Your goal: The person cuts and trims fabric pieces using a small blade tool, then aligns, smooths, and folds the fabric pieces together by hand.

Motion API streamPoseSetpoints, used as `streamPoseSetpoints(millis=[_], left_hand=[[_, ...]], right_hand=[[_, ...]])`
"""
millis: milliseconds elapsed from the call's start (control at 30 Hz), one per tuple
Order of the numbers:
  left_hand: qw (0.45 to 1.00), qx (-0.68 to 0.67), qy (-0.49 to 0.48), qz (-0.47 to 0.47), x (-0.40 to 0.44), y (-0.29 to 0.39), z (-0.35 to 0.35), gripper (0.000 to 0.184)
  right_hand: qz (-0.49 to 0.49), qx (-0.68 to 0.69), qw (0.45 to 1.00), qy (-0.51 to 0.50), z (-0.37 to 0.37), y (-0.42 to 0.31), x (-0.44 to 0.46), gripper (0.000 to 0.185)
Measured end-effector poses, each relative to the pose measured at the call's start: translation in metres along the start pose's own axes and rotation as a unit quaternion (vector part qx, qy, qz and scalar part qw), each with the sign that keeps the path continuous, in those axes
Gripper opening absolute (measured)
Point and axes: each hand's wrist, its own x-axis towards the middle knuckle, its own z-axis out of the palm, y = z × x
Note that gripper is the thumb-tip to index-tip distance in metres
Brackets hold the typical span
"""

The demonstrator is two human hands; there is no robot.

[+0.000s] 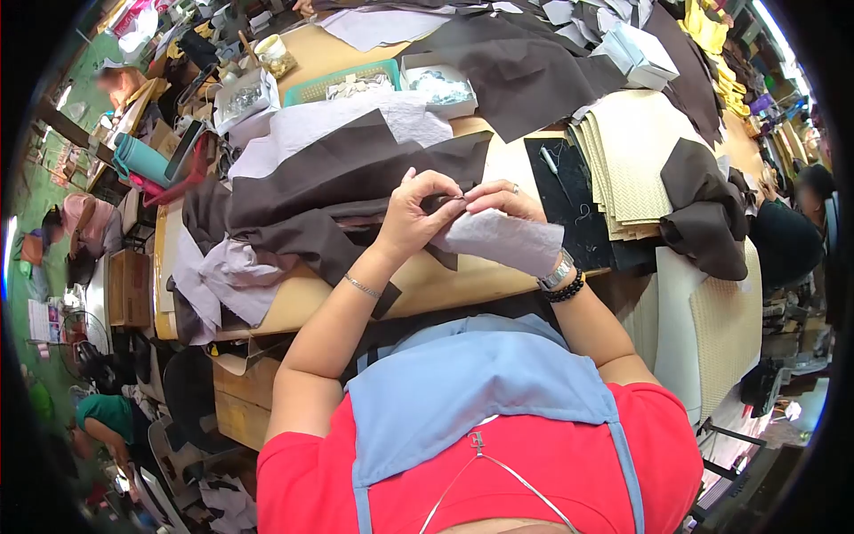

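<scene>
Above the near edge of the table, my two hands meet at one edge of a small fabric piece [503,240]. Its pale lavender-grey side faces up, and a dark brown part shows between my fingertips. My left hand [414,215] pinches that edge with thumb and forefinger, closed on it. Fingers of my right hand [509,199] are bent over the same edge, thumb hidden, while the piece hangs across the palm toward the wrist. Dark brown fabric [329,165] lies in layers just beyond my left hand.
Lavender cloth [253,276] bunches at the table's left. A teal basket [307,89] and white boxes [442,89] stand at the back. To the right are a black mat [565,191] with a small tool [549,160] and a stack of cream woven-textured sheets [627,160]. Other people work around.
</scene>
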Motion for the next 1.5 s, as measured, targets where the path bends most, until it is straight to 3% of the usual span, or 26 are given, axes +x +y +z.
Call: streamPoseSetpoints(millis=[33, 133, 267, 367, 500, 633, 700, 800, 900, 933, 1033, 1133, 1233, 1333, 1467, 1500], left_hand=[[1.000, 0.008, -0.004, 0.003, -0.001, 0.001, 0.000, 0.009], [1.000, 0.001, 0.006, 0.006, -0.005, 0.002, 0.003, 0.011], [0.994, -0.039, 0.083, 0.060, -0.005, 0.007, 0.003, 0.004], [0.989, -0.049, 0.119, 0.078, -0.005, 0.006, 0.002, 0.010], [0.995, -0.030, 0.077, 0.064, -0.011, 0.014, 0.006, 0.013], [0.990, -0.001, 0.090, 0.112, -0.012, 0.015, 0.007, 0.016], [0.990, -0.033, 0.099, 0.095, -0.014, 0.014, 0.009, 0.014], [0.992, -0.036, 0.095, 0.075, -0.017, 0.014, 0.010, 0.010], [0.995, -0.046, 0.081, 0.047, -0.021, 0.012, 0.014, 0.007], [0.995, -0.055, 0.075, 0.035, -0.023, 0.009, 0.017, 0.006], [0.956, -0.275, 0.087, -0.056, -0.035, 0.000, 0.029, 0.006], [0.942, -0.307, 0.127, -0.033, -0.036, -0.007, 0.030, 0.008], [0.901, -0.404, 0.137, -0.078, -0.040, 0.000, 0.031, 0.005], [0.870, -0.455, 0.160, -0.099, -0.045, 0.002, 0.032, 0.005], [0.826, -0.508, 0.198, -0.147, -0.043, 0.001, 0.024, 0.007], [0.840, -0.477, 0.202, -0.161, -0.041, 0.005, 0.020, 0.025]], right_hand=[[0.013, 0.053, 0.998, 0.041, 0.005, 0.004, -0.001, 0.029], [0.115, 0.181, 0.970, 0.116, 0.005, 0.001, -0.011, 0.018], [0.081, 0.185, 0.966, 0.159, 0.008, 0.019, -0.015, 0.025], [0.200, 0.269, 0.932, 0.135, 0.005, 0.000, -0.015, 0.023], [0.135, 0.113, 0.983, 0.056, 0.013, -0.007, -0.006, 0.023], [0.149, 0.133, 0.977, 0.067, 0.017, -0.010, -0.009, 0.023], [0.172, 0.216, 0.955, 0.111, 0.024, -0.014, -0.007, 0.022], [0.089, 0.075, 0.992, 0.055, 0.019, -0.002, -0.011, 0.031], [0.159, 0.137, 0.975, 0.078, 0.022, -0.002, -0.016, 0.036], [0.142, 0.124, 0.978, 0.093, 0.024, -0.003, -0.014, 0.035], [0.132, 0.104, 0.979, 0.113, 0.032, -0.004, -0.007, 0.032], [0.188, 0.108, 0.974, 0.062, 0.031, -0.003, -0.006, 0.028], [0.218, 0.070, 0.973, -0.010, 0.026, -0.005, -0.008, 0.024], [0.047, -0.043, 0.998, -0.007, 0.027, 0.010, -0.008, 0.023], [0.159, 0.112, 0.981, -0.013, 0.025, 0.012, -0.009, 0.020], [0.208, 0.187, 0.960, 0.004, 0.023, 0.005, -0.008, 0.020]])
